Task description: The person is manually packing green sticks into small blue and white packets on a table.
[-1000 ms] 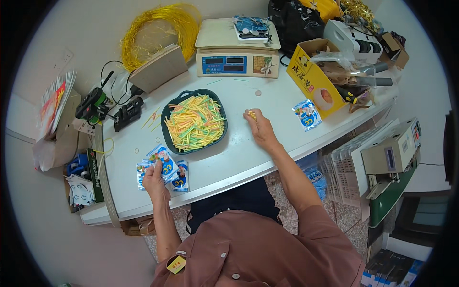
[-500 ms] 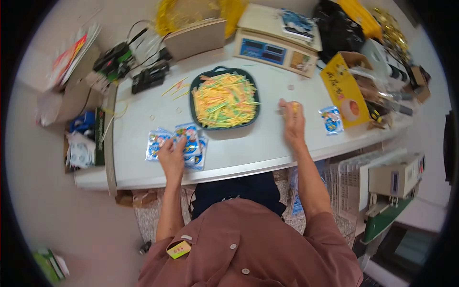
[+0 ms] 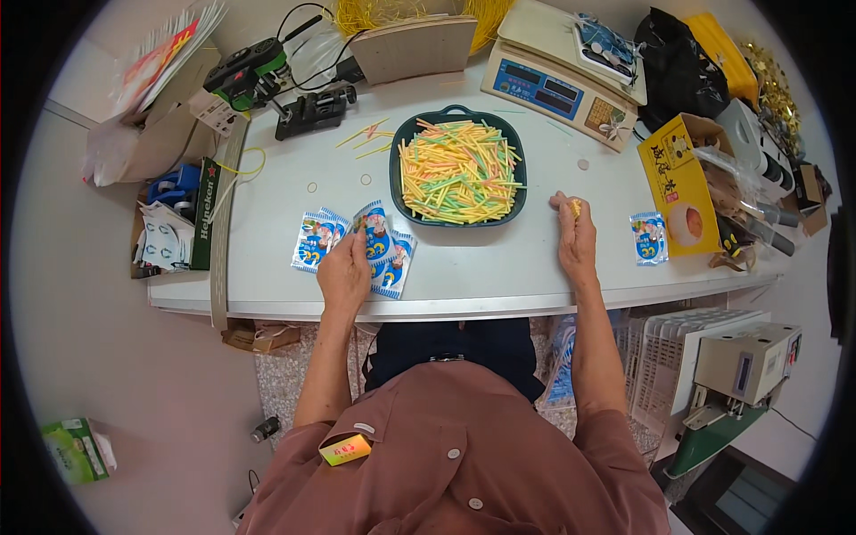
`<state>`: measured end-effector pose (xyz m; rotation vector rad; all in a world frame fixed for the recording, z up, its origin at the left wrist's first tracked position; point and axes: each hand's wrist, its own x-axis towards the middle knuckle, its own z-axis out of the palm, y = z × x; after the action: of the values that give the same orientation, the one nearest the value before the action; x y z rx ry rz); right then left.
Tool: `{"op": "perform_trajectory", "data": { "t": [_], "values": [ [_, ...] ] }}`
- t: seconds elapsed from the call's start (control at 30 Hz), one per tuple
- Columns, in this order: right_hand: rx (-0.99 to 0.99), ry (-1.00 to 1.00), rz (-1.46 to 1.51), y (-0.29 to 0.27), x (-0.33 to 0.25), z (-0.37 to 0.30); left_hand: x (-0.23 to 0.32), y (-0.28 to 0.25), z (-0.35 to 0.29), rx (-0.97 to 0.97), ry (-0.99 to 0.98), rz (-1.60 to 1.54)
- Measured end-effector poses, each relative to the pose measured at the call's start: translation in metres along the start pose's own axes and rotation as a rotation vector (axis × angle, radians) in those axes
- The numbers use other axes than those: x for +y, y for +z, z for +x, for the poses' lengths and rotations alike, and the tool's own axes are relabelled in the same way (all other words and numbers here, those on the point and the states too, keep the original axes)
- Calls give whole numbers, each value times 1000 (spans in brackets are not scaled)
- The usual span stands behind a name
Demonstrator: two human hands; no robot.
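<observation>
A blue-and-white packet (image 3: pixel 373 230) is held up between the thumb and fingers of my left hand (image 3: pixel 346 275). Several similar packets (image 3: pixel 392 272) lie under and beside that hand. Right of the tray, my right hand (image 3: pixel 578 239) is closed, resting at the table; the yellow ends of thin sticks (image 3: pixel 575 209) peek out at its top, the rest hidden by the fingers. Between the hands and farther back stands a dark green handled tray (image 3: pixel 395 178), heaped with thin yellow, green and pink sticks (image 3: pixel 459 169). Another packet (image 3: pixel 649 238) lies alone to the right.
A weighing scale (image 3: pixel 557 89) stands at the back right, with a yellow box (image 3: pixel 682 187) before it. At the back left is a black-and-green clamp device (image 3: pixel 312 111). Loose sticks (image 3: pixel 370 134) and small rings (image 3: pixel 366 179) lie left of the tray. The white table's front edge (image 3: pixel 464 308) runs before me.
The packet in my left hand has been lifted and tilted more upright. My right hand stays closed beside the tray. The whole view has shifted, with things sitting farther right in the picture.
</observation>
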<state>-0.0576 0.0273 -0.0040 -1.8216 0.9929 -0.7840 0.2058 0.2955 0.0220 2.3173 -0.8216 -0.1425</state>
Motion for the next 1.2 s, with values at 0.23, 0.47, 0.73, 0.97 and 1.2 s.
{"op": "perform_trajectory", "data": {
  "t": [0.23, 0.47, 0.73, 0.97, 1.2],
  "values": [
    [25, -20, 62, 1, 4, 2, 0, -6, 4, 333, 238, 171],
    [146, 144, 726, -5, -9, -6, 39, -32, 4, 24, -396, -1264],
    [-119, -53, 1223, 31, -100, -28, 80, -21, -23, -434, -299, -1084],
    [-325, -178, 1181, 61, -142, -34, 75, -11, -29, -739, -147, -900],
    [-403, -238, 1119, 76, -151, -43, 86, -21, -31, -915, -131, -989]
  ]
}}
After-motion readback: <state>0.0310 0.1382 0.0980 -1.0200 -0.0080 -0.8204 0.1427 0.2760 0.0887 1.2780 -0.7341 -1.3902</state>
